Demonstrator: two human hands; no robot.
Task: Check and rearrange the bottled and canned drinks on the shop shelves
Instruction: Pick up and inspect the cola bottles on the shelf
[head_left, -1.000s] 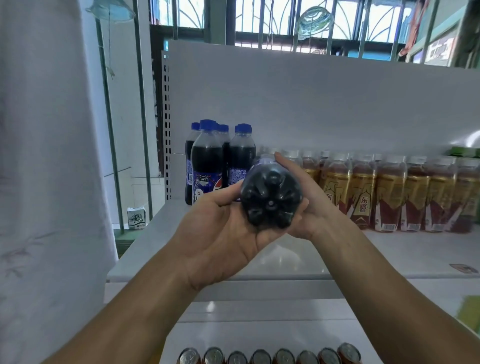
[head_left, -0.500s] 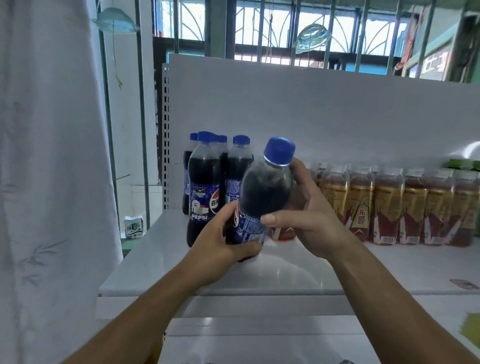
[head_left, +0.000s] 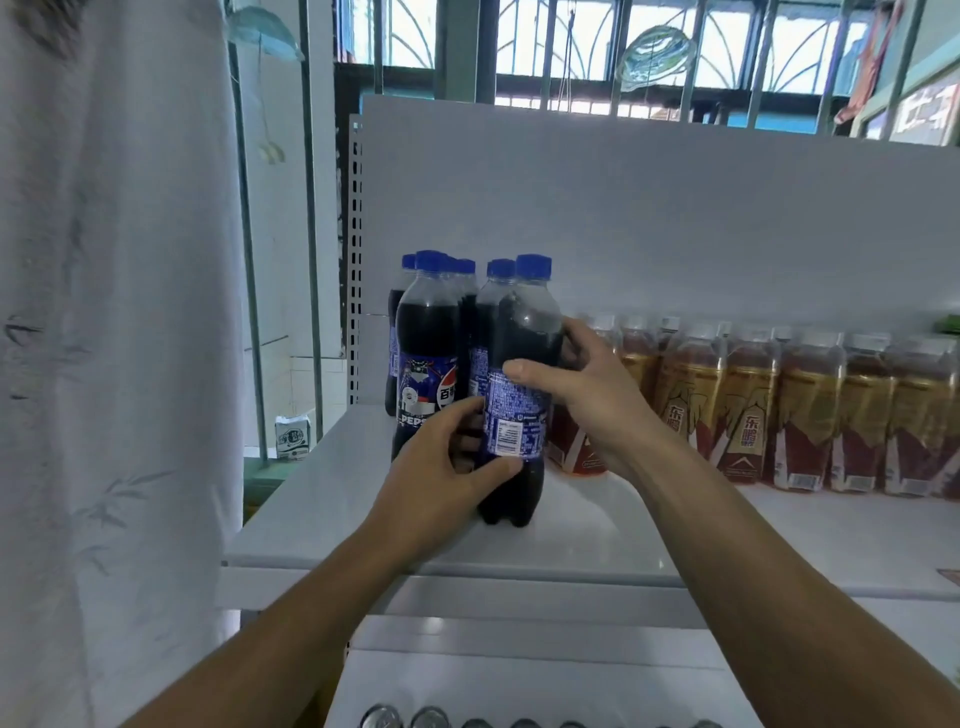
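White shelf (head_left: 571, 540) holds the cola bottle (head_left: 519, 395), gripped upright by my left hand (head_left: 441, 467) and right hand (head_left: 587, 395). Next, I judge, turn its label forward and let go.

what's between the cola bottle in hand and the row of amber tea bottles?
In the head view, only the right hand, wrapped around the held cola bottle on its right side. Nothing else stands between it and the amber tea bottles; the nearest one is right behind that hand.

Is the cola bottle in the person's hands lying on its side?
No, the cola bottle stands upright on the shelf, blue cap on top.
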